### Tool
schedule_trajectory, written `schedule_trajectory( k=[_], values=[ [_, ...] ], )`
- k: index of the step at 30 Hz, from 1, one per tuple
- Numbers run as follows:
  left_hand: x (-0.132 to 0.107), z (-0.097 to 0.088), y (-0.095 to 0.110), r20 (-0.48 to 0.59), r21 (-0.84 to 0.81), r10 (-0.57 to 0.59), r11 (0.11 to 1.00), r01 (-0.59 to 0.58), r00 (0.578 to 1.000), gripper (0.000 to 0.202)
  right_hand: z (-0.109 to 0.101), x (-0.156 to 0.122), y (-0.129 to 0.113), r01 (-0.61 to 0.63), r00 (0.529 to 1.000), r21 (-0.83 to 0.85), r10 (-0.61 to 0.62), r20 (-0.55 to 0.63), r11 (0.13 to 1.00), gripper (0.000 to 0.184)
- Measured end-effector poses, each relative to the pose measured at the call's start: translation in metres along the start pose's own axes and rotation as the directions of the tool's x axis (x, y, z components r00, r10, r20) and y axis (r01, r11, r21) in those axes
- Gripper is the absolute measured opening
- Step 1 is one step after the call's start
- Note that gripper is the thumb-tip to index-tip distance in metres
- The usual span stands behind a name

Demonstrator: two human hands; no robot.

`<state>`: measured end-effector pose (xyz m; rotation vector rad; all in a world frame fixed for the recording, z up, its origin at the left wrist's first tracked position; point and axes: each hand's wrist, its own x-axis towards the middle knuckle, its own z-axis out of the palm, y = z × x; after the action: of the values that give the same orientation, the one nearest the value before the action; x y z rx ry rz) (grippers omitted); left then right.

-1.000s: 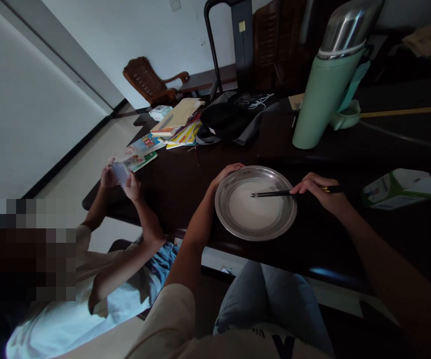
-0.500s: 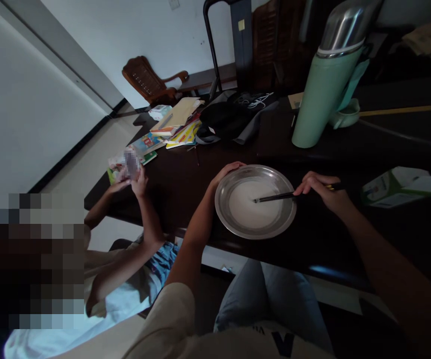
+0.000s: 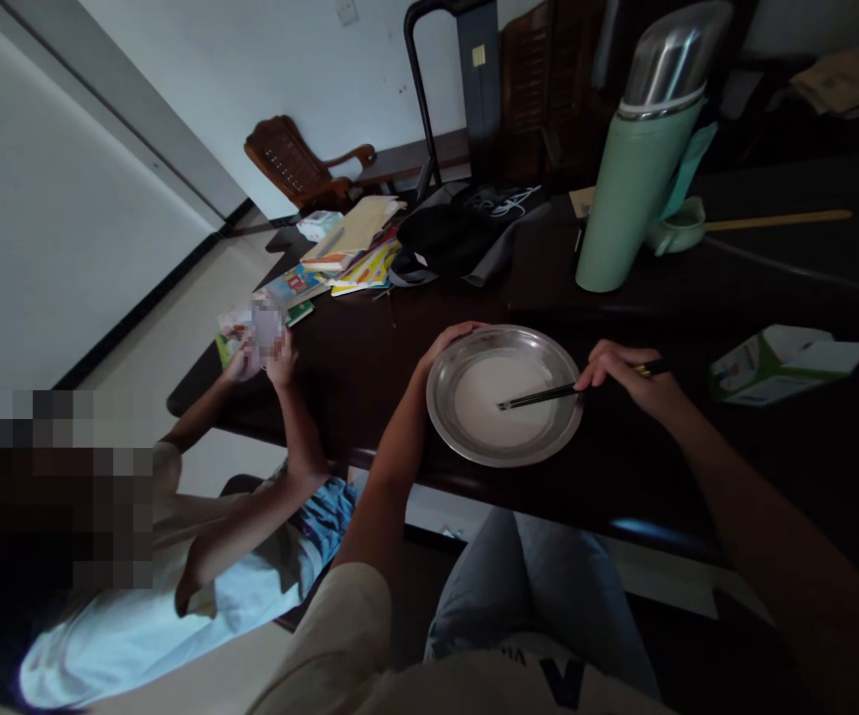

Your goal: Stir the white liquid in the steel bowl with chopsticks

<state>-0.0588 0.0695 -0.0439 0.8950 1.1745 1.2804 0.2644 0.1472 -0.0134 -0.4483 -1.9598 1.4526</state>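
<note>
A shallow round metal bowl (image 3: 441, 405) stands near the front edge of the dark table, with a milky white liquid (image 3: 489, 382) in it. My left hand (image 3: 453, 343) is curled around the bowl's far left rim, its fingers partly hidden behind the metal. In my right hand (image 3: 621, 373), closed at the right side of the bowl, is a pair of dark chopsticks (image 3: 544, 396) with gold-coloured bands near the top. Their tips reach into the white liquid close to the middle of the bowl.
Right of my right hand lies an opened green-and-white carton (image 3: 779, 365). Behind stand a tall green thermos (image 3: 638, 189) and a small green cup (image 3: 678, 228). Books (image 3: 358, 238) and a black bag (image 3: 448, 238) lie farther back. A person's hands (image 3: 261, 357) hold a blurred object at left.
The chopsticks and my right hand have shifted slightly left, tips still in the liquid. The carton and thermos also appear a little farther left as the view moves. My left hand keeps its hold.
</note>
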Motion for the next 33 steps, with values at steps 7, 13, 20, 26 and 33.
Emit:
schedule_trajectory(
  k=[7,13,20,26,33],
  values=[
    [0.0037,-0.0023,0.0006,-0.014,0.056,0.008,0.998,-0.007,1.000,0.031,0.0022,0.0050,-0.0025,-0.007,0.999,-0.105,0.002,-0.052,0.994,0.042],
    [0.0058,-0.0045,0.0012,0.001,0.082,0.003,0.997,-0.004,1.000,0.031,0.0023,0.0016,-0.0015,-0.025,0.999,0.004,0.024,0.044,1.000,0.045],
    [0.0085,-0.0057,0.0015,0.018,0.062,0.012,0.998,-0.013,1.000,0.030,0.0007,0.0049,0.0019,-0.019,0.998,-0.098,0.013,-0.063,0.995,0.042],
    [0.0079,-0.0056,0.0021,0.002,0.085,0.020,0.996,-0.020,1.000,0.029,0.0030,0.0027,-0.0011,-0.045,0.999,-0.007,0.045,0.024,0.999,0.045],
    [0.0089,-0.0059,0.0030,-0.002,0.097,-0.002,0.995,0.002,1.000,0.027,-0.0011,0.0054,-0.0035,-0.037,0.994,-0.049,0.032,-0.103,0.998,0.047]
  ],
)
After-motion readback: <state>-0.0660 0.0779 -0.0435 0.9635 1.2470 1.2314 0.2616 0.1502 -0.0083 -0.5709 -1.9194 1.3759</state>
